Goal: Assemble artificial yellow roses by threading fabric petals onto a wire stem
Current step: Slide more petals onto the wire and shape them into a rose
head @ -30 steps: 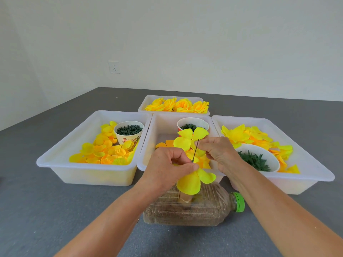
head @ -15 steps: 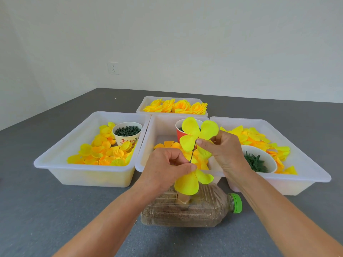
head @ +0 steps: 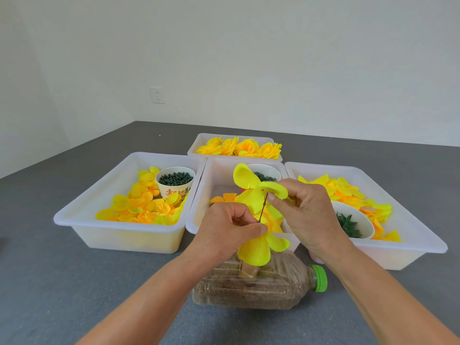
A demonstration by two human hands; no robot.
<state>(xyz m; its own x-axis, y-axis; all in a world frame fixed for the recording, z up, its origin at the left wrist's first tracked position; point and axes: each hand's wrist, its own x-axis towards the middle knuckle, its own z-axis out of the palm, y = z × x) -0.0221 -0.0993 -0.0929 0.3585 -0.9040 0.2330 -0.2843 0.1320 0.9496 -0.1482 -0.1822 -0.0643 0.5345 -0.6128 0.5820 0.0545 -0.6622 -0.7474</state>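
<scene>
**Petal piece meeting the wire above the bottle**

A thin dark wire stem is standing nearly upright in the air above a plastic bottle that is lying on its side on the grey surface. The left hand is pinching the wire's lower part between thumb and curled fingers, with a yellow petal layer hanging just below that grip. The right hand is pinching a second yellow petal piece at the wire's top end, its lobes spreading up and to the left of the fingers.

Behind the bottle, a middle white tray is holding loose petals and a cup of green parts. To the bottle's far left, a left tray is carrying yellow and orange petals around a printed paper cup. To its right, a right tray is holding more petals and a white bowl of green pieces. Farthest behind, a small back tray is holding finished yellow roses.
</scene>
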